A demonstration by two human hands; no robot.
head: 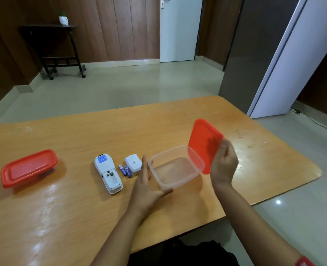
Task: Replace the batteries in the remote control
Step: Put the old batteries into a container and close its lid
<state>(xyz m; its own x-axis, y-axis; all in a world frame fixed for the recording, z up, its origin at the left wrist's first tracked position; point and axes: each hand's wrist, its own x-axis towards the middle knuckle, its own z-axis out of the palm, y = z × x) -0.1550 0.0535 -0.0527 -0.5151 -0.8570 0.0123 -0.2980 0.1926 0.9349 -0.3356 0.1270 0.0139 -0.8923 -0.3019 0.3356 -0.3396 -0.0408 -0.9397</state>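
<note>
On the wooden bench [82, 217], near its middle, a white remote control [108, 173] is laid face down with its battery bay uncovered and seemingly empty. Just to its right two small blue cylindrical batteries [125, 170] are laid side by side, and beside them, toward the far edge, a small white battery cover [133, 162] is seen with a dark label on it. Right of these a clear rectangular plastic container [175, 167] is set open on the bench, with nothing seen inside it. The left hand [146, 186] is held flat against the container's left and near walls, fingers straight and together, thumb along the near rim; nothing is gripped by it. An orange-red rectangular plastic lid [201, 143] is held up on edge at the container's right end by the right hand [224, 166], whose fingers are curled around the lid's right edge. Whether the lid's lower edge touches the container cannot be told. At the bench's left end, well apart from the rest, a second container closed by an orange-red lid [28, 167] is placed. A red band [304, 262] is worn on the right wrist.
</note>
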